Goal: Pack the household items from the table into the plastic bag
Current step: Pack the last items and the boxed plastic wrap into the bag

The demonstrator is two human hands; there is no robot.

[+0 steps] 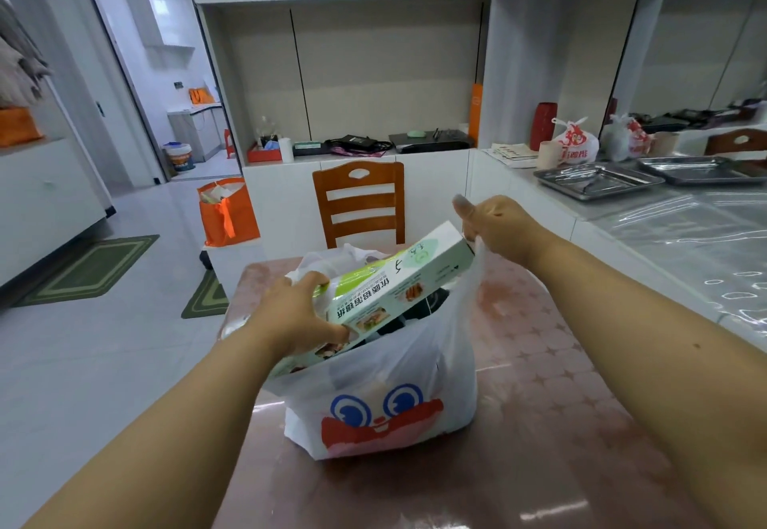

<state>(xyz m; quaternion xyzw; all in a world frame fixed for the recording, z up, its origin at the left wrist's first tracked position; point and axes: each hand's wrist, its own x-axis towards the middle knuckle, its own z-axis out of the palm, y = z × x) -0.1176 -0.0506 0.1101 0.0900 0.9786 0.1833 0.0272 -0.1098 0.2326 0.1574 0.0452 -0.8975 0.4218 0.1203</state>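
Observation:
A white plastic bag [386, 395] with a blue-eyed, red-mouthed cartoon face stands on the pinkish table [560, 424]. My left hand [296, 312] grips the near end of a long white-and-green foil box [398, 283], which lies slanted across the bag's mouth with its near end lower. My right hand [498, 225] pinches the bag's right handle and holds it up. Dark items show inside the bag under the box.
A wooden chair [359, 202] stands behind the table. An orange bag [228, 213] sits on the floor to the left. The counter on the right carries metal trays [597, 182], a knotted white bag [575, 142] and a red vase [543, 123].

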